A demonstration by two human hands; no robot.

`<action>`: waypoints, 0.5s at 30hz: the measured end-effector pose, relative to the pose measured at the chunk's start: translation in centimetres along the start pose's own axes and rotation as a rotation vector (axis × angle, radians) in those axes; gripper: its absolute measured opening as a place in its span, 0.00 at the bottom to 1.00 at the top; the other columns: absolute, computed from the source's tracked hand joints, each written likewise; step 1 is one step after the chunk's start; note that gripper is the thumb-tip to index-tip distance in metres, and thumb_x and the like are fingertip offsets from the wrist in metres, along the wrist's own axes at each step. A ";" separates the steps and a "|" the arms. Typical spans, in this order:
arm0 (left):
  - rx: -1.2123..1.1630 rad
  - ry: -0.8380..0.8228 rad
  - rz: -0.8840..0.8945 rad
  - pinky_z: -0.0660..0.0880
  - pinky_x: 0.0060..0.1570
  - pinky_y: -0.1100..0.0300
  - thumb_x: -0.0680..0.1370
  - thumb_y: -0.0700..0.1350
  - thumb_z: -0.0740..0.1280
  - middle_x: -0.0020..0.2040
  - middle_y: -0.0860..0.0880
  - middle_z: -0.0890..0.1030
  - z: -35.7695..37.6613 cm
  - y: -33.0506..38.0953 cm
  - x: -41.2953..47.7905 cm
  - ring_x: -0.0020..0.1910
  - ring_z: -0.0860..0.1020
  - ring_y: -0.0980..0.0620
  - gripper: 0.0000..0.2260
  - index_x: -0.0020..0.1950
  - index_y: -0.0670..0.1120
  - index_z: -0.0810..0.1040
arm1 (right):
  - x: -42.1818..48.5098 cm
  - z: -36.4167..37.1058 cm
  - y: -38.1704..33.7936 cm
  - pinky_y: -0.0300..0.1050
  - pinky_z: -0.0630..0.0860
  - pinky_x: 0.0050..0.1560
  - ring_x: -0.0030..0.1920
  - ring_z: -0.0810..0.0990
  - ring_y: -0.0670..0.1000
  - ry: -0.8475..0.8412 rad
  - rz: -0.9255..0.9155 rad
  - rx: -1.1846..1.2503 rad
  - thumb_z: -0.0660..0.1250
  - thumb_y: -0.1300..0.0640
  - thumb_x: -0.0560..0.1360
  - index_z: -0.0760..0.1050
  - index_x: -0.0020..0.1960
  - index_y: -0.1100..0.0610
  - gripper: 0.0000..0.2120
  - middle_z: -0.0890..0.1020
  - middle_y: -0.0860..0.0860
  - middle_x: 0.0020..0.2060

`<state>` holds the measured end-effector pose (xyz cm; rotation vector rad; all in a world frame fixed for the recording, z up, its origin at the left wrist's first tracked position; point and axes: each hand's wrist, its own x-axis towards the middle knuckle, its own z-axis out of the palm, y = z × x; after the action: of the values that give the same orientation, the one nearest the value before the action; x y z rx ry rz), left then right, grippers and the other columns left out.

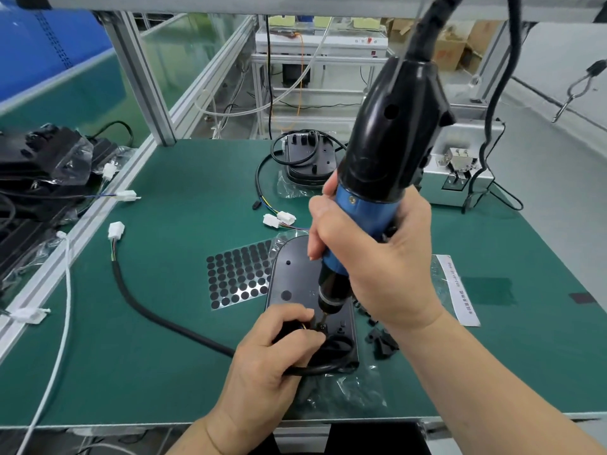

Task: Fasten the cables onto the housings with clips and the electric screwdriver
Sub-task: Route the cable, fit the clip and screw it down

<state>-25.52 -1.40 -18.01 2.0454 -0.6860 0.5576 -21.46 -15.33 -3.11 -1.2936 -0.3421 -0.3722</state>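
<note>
1. Black on black at the left hand point(262, 359): fingertips point(312, 338) curled and pinching the cable point(154, 315) down right where the bit lands, probably to stop it twisting as the screw bites. Likely a clip under that pinch too, but too hidden to confirm.
2. Clenched full-fisted round the blue grip of the electric screwdriver point(387, 133) with the right hand point(377, 257); tool leaning slightly, black body towering above the fingers, bit tip touching down just beside the left thumb.
3. Directly beneath both sets of fingers: the housing point(289, 274), a dark, flat, round-cornered plate with a few holes, lying on a clear plastic bag point(354, 395), presumably to spare its finish.
4. Looping from under the left palm, then curving away leftward over the green mat point(164, 372) to a white connector point(116, 229): thick, glossy, stiff-looking.
5. Just under the right wrist: loose clips point(381, 343), small and black, kept within easy reach for the next fastening.
6. Left of the right fingers, just beside the housing: a sheet of round black pads point(236, 277). Well beyond the fingers: a second housing point(308, 159) with coiled cable; finished or waiting, cannot tell.
</note>
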 end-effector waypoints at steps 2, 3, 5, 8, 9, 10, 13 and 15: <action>0.041 -0.007 0.014 0.75 0.48 0.66 0.75 0.35 0.70 0.58 0.49 0.75 0.2 -0.2 -0.2 0.52 0.78 0.54 0.11 0.53 0.49 0.80 | 0.0 -0.1 0.1 0.47 0.74 0.31 0.25 0.74 0.53 -0.005 0.004 0.007 0.68 0.67 0.71 0.70 0.44 0.69 0.07 0.75 0.55 0.29; 0.056 -0.010 0.023 0.74 0.48 0.67 0.73 0.33 0.71 0.58 0.49 0.75 0.2 -0.3 -0.3 0.52 0.78 0.54 0.14 0.53 0.49 0.80 | -0.1 -0.2 0.1 0.49 0.75 0.31 0.25 0.75 0.53 -0.005 0.007 0.013 0.68 0.67 0.71 0.71 0.45 0.68 0.07 0.75 0.54 0.29; 0.060 -0.008 0.028 0.74 0.48 0.66 0.75 0.34 0.70 0.58 0.50 0.74 0.2 -0.3 -0.3 0.52 0.78 0.54 0.12 0.53 0.49 0.79 | -0.1 -0.4 0.1 0.50 0.77 0.32 0.26 0.76 0.52 -0.014 0.005 0.022 0.69 0.66 0.71 0.72 0.49 0.67 0.09 0.76 0.52 0.30; 0.051 -0.018 0.020 0.73 0.48 0.67 0.78 0.40 0.65 0.58 0.52 0.73 0.2 -0.3 -0.2 0.51 0.78 0.54 0.07 0.53 0.50 0.78 | -0.3 -0.6 0.1 0.48 0.78 0.36 0.29 0.77 0.51 -0.037 -0.004 0.028 0.72 0.63 0.72 0.73 0.54 0.66 0.14 0.77 0.53 0.32; 0.050 -0.023 0.020 0.72 0.48 0.67 0.79 0.41 0.65 0.58 0.52 0.73 0.2 -0.3 -0.2 0.51 0.78 0.54 0.06 0.53 0.50 0.78 | -0.3 -0.6 0.1 0.48 0.78 0.37 0.29 0.78 0.51 -0.042 -0.009 0.034 0.72 0.61 0.72 0.72 0.54 0.66 0.15 0.77 0.53 0.32; 0.047 -0.026 0.017 0.73 0.48 0.66 0.80 0.42 0.64 0.58 0.52 0.73 0.2 -0.3 -0.2 0.51 0.78 0.53 0.06 0.53 0.51 0.78 | -0.3 -0.6 0.1 0.47 0.78 0.37 0.30 0.78 0.51 -0.042 -0.012 0.039 0.72 0.61 0.71 0.72 0.55 0.67 0.16 0.77 0.53 0.32; 0.037 -0.027 0.007 0.75 0.47 0.62 0.79 0.41 0.64 0.58 0.52 0.74 0.2 -0.1 -0.3 0.51 0.79 0.51 0.06 0.53 0.51 0.78 | -0.4 -0.6 0.3 0.47 0.78 0.37 0.30 0.78 0.52 -0.028 -0.021 0.030 0.72 0.61 0.71 0.72 0.54 0.67 0.16 0.78 0.54 0.32; 0.043 -0.023 0.009 0.75 0.47 0.63 0.79 0.41 0.64 0.57 0.52 0.74 0.1 -0.1 -0.2 0.51 0.78 0.51 0.06 0.53 0.51 0.78 | -0.4 -0.6 0.5 0.48 0.77 0.35 0.27 0.76 0.52 -0.013 -0.018 0.021 0.71 0.66 0.71 0.72 0.50 0.67 0.11 0.77 0.53 0.30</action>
<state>-25.60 -1.42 -18.25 2.0927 -0.7025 0.5588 -21.59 -15.74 -3.83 -1.2732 -0.3684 -0.3747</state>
